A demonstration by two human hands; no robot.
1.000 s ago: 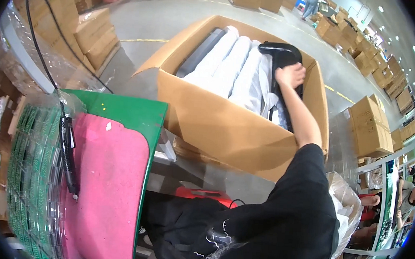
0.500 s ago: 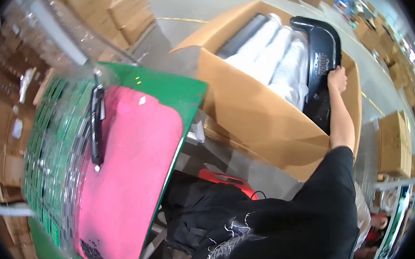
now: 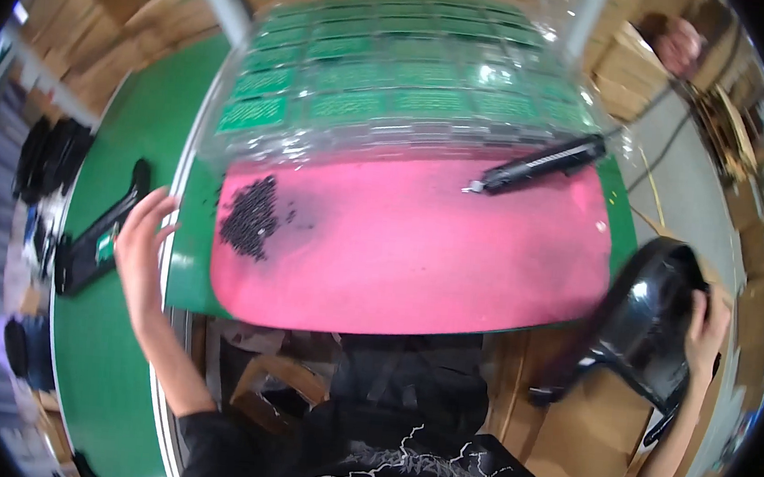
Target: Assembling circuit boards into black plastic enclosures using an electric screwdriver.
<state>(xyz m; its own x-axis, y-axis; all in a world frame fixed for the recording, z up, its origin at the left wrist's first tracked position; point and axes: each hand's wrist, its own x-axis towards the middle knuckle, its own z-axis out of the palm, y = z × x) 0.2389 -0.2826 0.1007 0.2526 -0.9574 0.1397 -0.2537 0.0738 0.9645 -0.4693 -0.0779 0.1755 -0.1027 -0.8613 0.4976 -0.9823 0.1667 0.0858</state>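
Observation:
My right hand (image 3: 707,329) grips the edge of a glossy black plastic shell (image 3: 645,322), which hangs tilted off the right end of the workbench. The shell is long and curved, with a hollow inner side. My left hand (image 3: 141,238) is raised over the left side, empty, fingers apart. Close to it, a long black part (image 3: 99,248) with a small green board lies on the green surface. A black electric screwdriver (image 3: 540,164) rests on the pink mat (image 3: 416,259). Small black screws (image 3: 251,217) are heaped at the mat's left.
Stacked clear trays (image 3: 385,82) of green circuit boards stand along the back of the bench. A long green surface (image 3: 108,351) runs down the left, with black parts (image 3: 63,160) beside it. An open cardboard box (image 3: 587,429) sits below right.
My view has swung from the box to the bench. The black shell, previously inside the box with my right hand on it, is now out. My left hand has come into view.

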